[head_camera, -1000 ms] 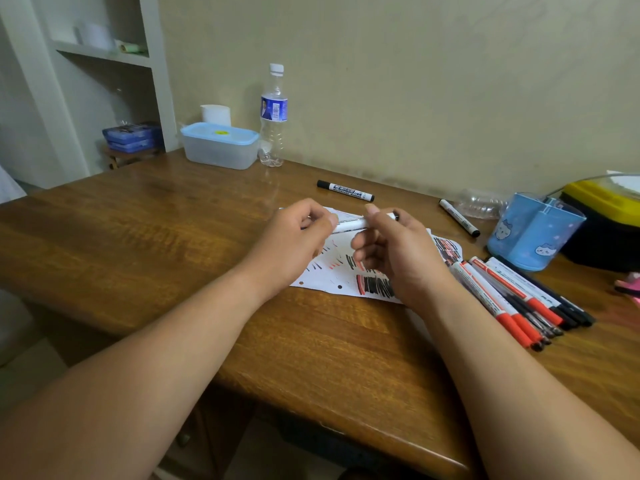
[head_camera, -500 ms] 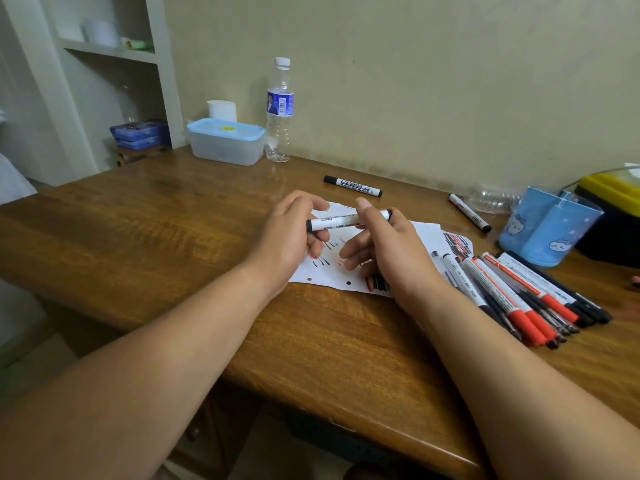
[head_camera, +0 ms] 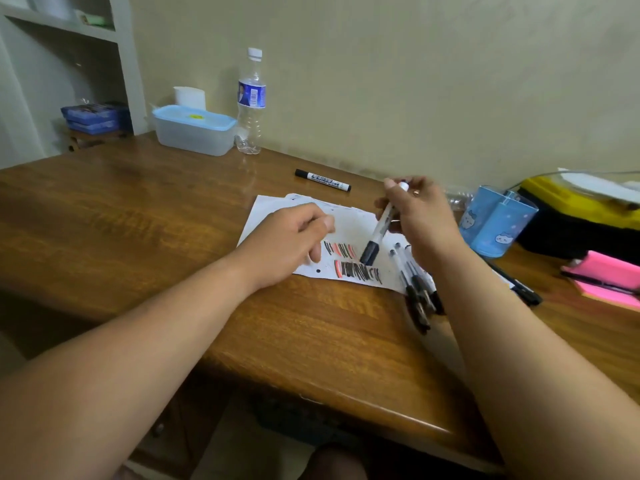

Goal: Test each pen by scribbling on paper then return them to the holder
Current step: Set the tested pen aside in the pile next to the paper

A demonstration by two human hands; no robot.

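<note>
My right hand (head_camera: pixel 420 216) grips a white marker (head_camera: pixel 382 225) and holds it steeply tilted, its black end (head_camera: pixel 369 253) down over the scribbles on the paper (head_camera: pixel 277 209). My left hand (head_camera: pixel 294 240) rests on the paper's left part with fingers loosely curled; I see nothing in it. Several pens (head_camera: pixel 417 292) lie in a row at the paper's right edge, partly hidden by my right forearm. The blue pen holder (head_camera: pixel 498 223) stands just right of my right hand. Another capped marker (head_camera: pixel 322 180) lies behind the paper.
A lidded plastic box (head_camera: pixel 194 129) and a water bottle (head_camera: pixel 251 102) stand at the back left by the wall. A yellow and black case (head_camera: pixel 581 209) and pink notepads (head_camera: pixel 609 275) sit at the far right. The wooden table (head_camera: pixel 121 220) ends close in front of me.
My left hand has let go of the marker and dropped onto the paper. My right hand has swung the marker from level to steeply tilted, black end down.
</note>
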